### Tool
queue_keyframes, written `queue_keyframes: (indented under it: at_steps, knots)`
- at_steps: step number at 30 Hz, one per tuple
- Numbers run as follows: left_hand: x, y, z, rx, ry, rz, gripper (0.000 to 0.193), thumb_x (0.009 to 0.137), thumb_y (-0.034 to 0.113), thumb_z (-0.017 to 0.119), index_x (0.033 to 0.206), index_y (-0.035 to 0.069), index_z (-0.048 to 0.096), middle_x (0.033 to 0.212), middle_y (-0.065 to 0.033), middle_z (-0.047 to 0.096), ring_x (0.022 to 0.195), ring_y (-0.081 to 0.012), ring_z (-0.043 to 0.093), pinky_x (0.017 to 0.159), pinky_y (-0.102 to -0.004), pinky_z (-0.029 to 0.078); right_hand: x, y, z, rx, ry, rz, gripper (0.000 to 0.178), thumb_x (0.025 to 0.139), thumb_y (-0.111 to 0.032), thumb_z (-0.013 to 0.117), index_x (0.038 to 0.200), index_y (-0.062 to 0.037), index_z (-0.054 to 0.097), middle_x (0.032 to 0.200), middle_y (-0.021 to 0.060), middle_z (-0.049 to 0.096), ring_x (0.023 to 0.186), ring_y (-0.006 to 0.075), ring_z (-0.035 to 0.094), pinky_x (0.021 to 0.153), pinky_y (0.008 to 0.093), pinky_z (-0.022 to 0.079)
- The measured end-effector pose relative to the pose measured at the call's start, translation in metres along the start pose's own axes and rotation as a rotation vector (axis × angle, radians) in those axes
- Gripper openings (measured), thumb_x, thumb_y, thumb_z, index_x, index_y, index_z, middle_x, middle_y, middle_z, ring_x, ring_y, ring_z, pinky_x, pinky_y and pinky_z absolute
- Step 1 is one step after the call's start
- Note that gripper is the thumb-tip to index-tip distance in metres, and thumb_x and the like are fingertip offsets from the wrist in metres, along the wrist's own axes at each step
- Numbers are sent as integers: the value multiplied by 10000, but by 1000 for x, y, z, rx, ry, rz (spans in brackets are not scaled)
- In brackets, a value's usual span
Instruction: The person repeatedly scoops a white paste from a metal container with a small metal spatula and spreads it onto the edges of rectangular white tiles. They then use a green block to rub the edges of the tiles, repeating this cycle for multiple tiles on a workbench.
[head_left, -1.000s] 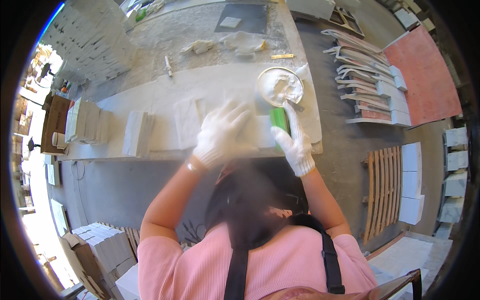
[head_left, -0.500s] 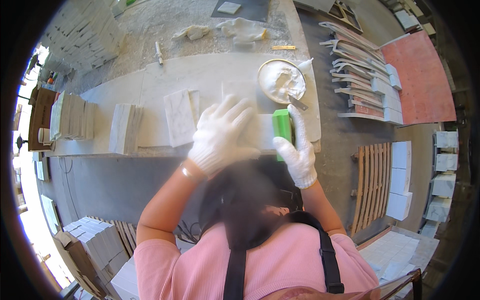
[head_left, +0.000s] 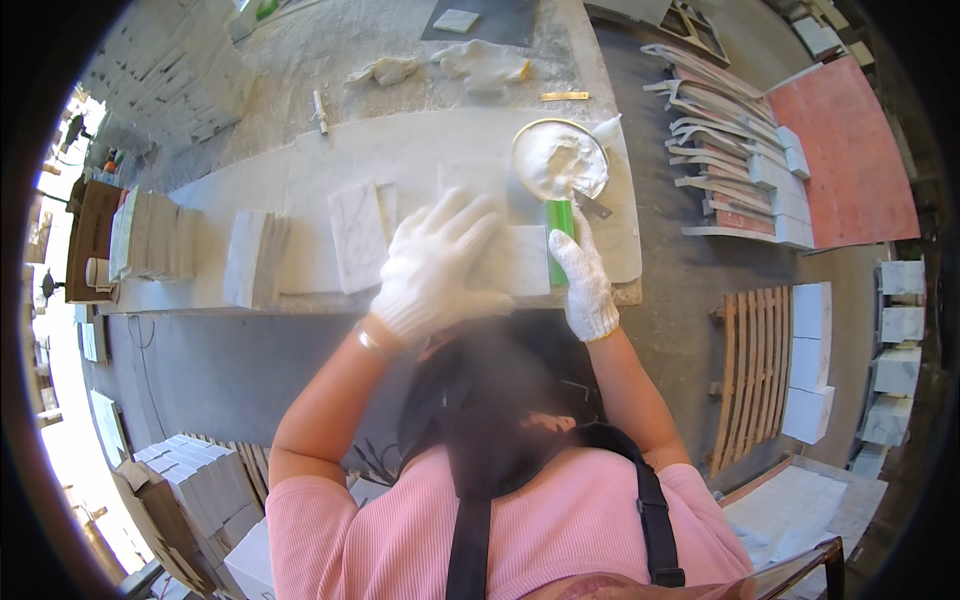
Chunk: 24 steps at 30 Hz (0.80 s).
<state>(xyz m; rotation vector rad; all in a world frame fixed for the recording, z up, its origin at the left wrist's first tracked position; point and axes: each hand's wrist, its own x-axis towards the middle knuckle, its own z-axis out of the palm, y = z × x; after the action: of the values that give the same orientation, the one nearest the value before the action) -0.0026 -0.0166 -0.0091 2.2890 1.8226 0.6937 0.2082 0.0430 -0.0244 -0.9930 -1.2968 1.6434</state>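
In a white knit glove, my left hand (head_left: 435,262) lies with its fingers spread over a white tile (head_left: 527,262) near the table's front edge, covering much of it. My right hand (head_left: 588,290), gloved the same way, grips a long green block (head_left: 559,242) between thumb and fingers. The block stands against the tile's right end. Beyond it is a round bowl of white paste (head_left: 562,160), with a dark-bladed putty knife (head_left: 594,205) at its rim. Left of my left hand lie a couple of grey-veined tiles (head_left: 360,235), one partly over another.
Tile stacks (head_left: 150,235) and a smaller stack (head_left: 253,258) stand along the table (head_left: 330,150) to the left. Farther back are loose gloves (head_left: 483,65), a small brush-like tool (head_left: 320,112) and a yellow strip (head_left: 565,96). A wooden pallet (head_left: 750,375) is on the floor at right.
My right hand and the green block have shifted slightly up and left, and the block now stands more upright along the tile's end. My left hand stays nearly in place.
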Motion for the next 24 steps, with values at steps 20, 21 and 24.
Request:
queue_keyframes:
  at_steps: [20,21,24]
  knots:
    - [3,-1,-5,-2,-61,35,918,624,520,876,1367,54,607,1498,-134,561,1439,-370,459,1129,-538,391,-5,17,-11,-140,-14,-75,675,1027,-242,598,1600,9,345,1503,97,517,1366,177,468,1176,336,340]
    - [5,-2,-9,-6,-94,49,922,623,517,877,1376,62,604,1512,-124,554,1450,-374,448,1142,-544,383,0,20,-13,-70,-48,11,677,1027,-253,605,1597,9,351,1506,97,516,1372,178,463,1180,338,334]
    - [14,-9,-22,47,-151,181,867,639,491,870,1387,131,622,1555,-82,529,1483,-391,408,1182,-567,349,13,29,-27,56,-9,23,602,1038,-316,601,1535,-11,451,1427,105,582,1283,194,557,1106,361,426]
